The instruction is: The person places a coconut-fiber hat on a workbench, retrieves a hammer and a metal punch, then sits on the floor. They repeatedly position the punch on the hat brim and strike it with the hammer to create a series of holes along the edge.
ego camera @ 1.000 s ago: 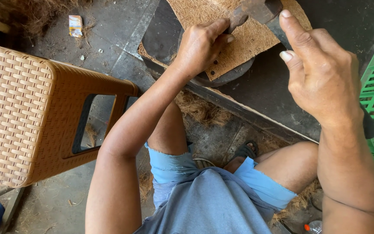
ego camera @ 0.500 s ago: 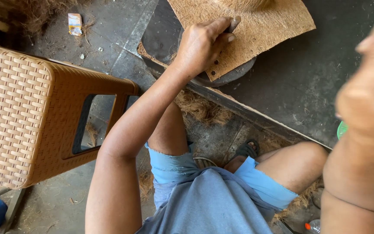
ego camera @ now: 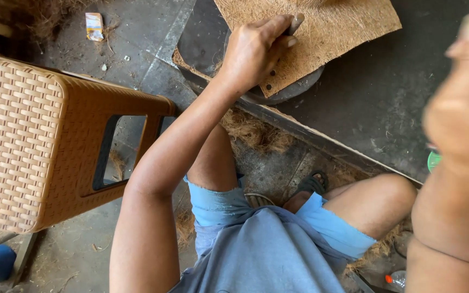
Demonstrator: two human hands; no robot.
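Coir matting [ego camera: 332, 27], a flat brown fibrous sheet, lies at 12 o'clock in the view, spread over a dark round disc [ego camera: 294, 89] that sits on a dark slab [ego camera: 386, 108]. The person's left hand [ego camera: 253, 51] presses down on the sheet's near edge, fingers curled tight around a small grey tool [ego camera: 295, 23] whose tip pokes out above the knuckles; what kind of tool it is cannot be told. The right hand [ego camera: 462, 108] is raised close to the camera at 3 o'clock, blurred, so whether it is open or holds anything cannot be told.

To do this well, the left hand likely needs firm downward pressure so the sheet does not slide on the disc, with the tool kept steady along the rounded rim beneath. The sheet's free corner at 1 o'clock overhangs the disc, so it may lift if pressure slackens.

At 9 o'clock stands a brown woven-pattern plastic stool [ego camera: 39, 141]; loose fibre [ego camera: 256, 130] lies below the slab.
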